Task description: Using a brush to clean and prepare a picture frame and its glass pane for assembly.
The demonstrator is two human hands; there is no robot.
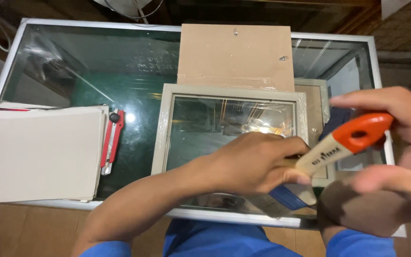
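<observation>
Left hand (258,164) closed round the ferrule of a flat, orange-tipped wooden-handled paintbrush (331,150), right hand (396,157) loosely open beside its handle: light, stiff, best gripped mid-handle, above the fragile pale-framed glass picture frame (160,138).

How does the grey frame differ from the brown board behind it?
The frame is pale grey with a glass pane that mirrors light; the board is plain brown and opaque, with small metal fittings. The left hand, gripping a brush, covers the frame's lower right part; the board lies untouched and fully in view. The frame's top edge overlaps the board's near edge. Both are rectangular and lie flat on the glass table.
</observation>
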